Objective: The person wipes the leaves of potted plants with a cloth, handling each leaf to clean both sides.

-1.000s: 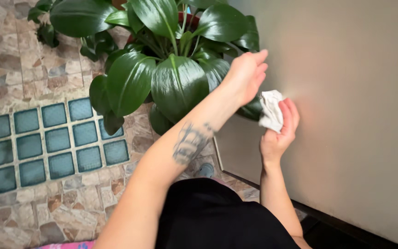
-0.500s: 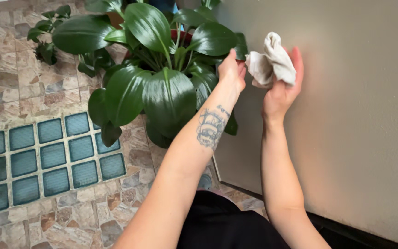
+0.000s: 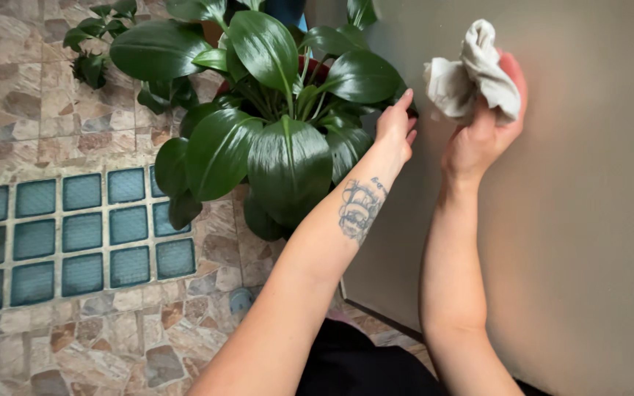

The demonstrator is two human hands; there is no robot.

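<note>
Cloth [image 3: 472,73]: soft, light, crumpled; best gripped as a bunch.
Right hand [image 3: 487,125]: fingers clamped around cloth.
Left hand [image 3: 395,128]: fingers together, touching a leaf [image 3: 362,75].

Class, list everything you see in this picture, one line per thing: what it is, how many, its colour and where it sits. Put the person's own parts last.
Potted plant: one, dark glossy green leaves, top centre against the wall.
Pot: one, red rim just showing between the leaves.
Small plant: one, green, top left on the floor.
Glass blocks: a grid, teal, set in the floor at left.
Stone floor: brown and grey patchwork, left half.
Wall: beige, right half.
Cloth: one, off-white, crumpled, held up by the wall.
Left hand: touching a leaf edge, forearm tattooed.
Right hand: grip closed on the cloth.
</note>
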